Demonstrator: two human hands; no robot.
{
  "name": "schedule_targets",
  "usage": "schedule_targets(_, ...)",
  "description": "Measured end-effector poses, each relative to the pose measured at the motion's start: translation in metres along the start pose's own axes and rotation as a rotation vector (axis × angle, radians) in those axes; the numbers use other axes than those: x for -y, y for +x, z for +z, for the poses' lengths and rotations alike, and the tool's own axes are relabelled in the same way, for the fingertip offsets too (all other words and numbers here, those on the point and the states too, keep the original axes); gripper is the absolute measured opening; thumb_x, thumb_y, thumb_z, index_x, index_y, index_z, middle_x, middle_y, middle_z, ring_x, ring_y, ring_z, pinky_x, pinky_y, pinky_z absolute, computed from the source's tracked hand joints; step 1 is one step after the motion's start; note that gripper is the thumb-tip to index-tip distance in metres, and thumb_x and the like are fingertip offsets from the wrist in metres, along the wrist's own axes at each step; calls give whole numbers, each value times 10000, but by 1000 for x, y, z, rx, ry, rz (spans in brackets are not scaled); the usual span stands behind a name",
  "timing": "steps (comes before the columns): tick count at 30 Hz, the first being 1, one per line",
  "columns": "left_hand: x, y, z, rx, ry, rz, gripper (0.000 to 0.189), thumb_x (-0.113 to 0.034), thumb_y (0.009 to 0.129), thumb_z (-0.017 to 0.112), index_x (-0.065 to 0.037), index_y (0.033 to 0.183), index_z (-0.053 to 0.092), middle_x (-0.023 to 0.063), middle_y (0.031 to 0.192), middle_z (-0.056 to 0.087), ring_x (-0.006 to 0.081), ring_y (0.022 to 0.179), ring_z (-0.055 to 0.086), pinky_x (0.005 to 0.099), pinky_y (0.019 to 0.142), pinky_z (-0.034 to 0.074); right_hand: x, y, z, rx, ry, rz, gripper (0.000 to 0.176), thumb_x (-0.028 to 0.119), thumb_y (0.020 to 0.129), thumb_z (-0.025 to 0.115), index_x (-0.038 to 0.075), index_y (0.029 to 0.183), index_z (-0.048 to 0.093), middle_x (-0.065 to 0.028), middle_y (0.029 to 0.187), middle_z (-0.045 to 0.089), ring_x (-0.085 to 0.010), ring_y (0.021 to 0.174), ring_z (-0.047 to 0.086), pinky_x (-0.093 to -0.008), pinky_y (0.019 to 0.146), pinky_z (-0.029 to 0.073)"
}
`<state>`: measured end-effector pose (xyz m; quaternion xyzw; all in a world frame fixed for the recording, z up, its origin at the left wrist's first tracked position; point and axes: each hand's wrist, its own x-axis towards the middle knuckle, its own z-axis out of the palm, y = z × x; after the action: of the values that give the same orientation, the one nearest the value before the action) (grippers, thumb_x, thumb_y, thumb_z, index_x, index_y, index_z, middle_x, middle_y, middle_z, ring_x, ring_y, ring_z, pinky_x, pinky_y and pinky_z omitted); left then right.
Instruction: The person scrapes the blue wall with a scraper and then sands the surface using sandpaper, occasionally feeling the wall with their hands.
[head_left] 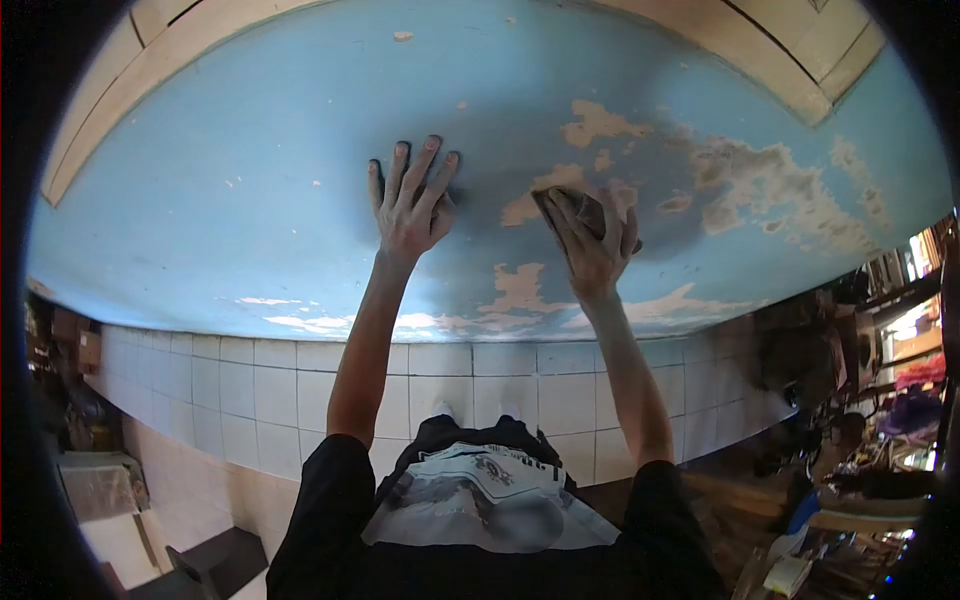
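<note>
A light-blue painted wall (pixel 250 180) with peeling paint fills the upper view. Flat against it, fingers spread, rests my left hand (pixel 410 210); the fingertips look dusty and nothing is in them. To its right, my right hand (pixel 592 240) presses a dark grey folded piece of sandpaper (pixel 590 214) against the surface. Its edges show beside the fingers, while the palm hides part of it. Bare pale patches (pixel 600 122) surround this hand, and a larger grey-stained patch (pixel 765 185) lies farther right.
White tiles (pixel 440 360) meet the wall's lower edge, with my feet on the tiled floor. A dark object (pixel 225 560) and a pale box-like item (pixel 100 485) stand at lower left. Cluttered shelves and goods (pixel 910 400) line the right side. Cream frames (pixel 770 60) border the wall above.
</note>
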<state>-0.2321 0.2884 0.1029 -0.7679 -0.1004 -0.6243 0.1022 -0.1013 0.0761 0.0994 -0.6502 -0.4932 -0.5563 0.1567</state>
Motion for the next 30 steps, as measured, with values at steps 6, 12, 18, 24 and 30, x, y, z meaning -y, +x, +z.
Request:
schedule_targets(6, -9, -4, 7, -22, -20, -37, 478, -162, 781, 489, -241, 1237, 607, 37, 1408, 469, 292, 1371, 323, 571, 1110, 135, -12, 17, -6, 31, 69, -66, 336, 302, 851, 622, 277, 1186, 643, 86, 1259, 576, -180, 1273, 429, -428, 1075, 345)
schedule_targets(12, -8, -5, 7, -15, -4, -38, 475, -171, 790, 489, -242, 1246, 599, 42, 1414, 462, 302, 1363, 335, 584, 1093, 158, -16, 12, 2, 113, 51, -216, 355, 325, 877, 578, 250, 1221, 617, 32, 1335, 523, -180, 1288, 417, -431, 1094, 323)
schedule_targets(18, -7, -7, 4, 3, -6, -32, 487, -158, 776, 500, -237, 1246, 600, 39, 1413, 464, 300, 1344, 367, 585, 1085, 172, -13, 16, -1, 215, -42, -408, 351, 307, 901, 525, 251, 1238, 604, 8, 1371, 497, -177, 1321, 378, -420, 1119, 278)
schedule_targets(24, -6, 9, -3, 23, 9, 2, 489, -138, 782, 488, -253, 1241, 606, 29, 1404, 476, 265, 1327, 398, 595, 1072, 193, -16, 26, -6, 139, 9, -366, 360, 315, 896, 514, 254, 1239, 604, 4, 1354, 512, -169, 1322, 380, -391, 1135, 246)
schedule_targets(30, -2, 23, 0, 3, 48, 91, 427, -177, 825, 447, -187, 1217, 617, 69, 1390, 484, 279, 1341, 376, 569, 1107, 136, -27, 34, 3, -96, 107, -154, 359, 332, 868, 562, 253, 1213, 621, 40, 1340, 521, -170, 1321, 380, -373, 1135, 266)
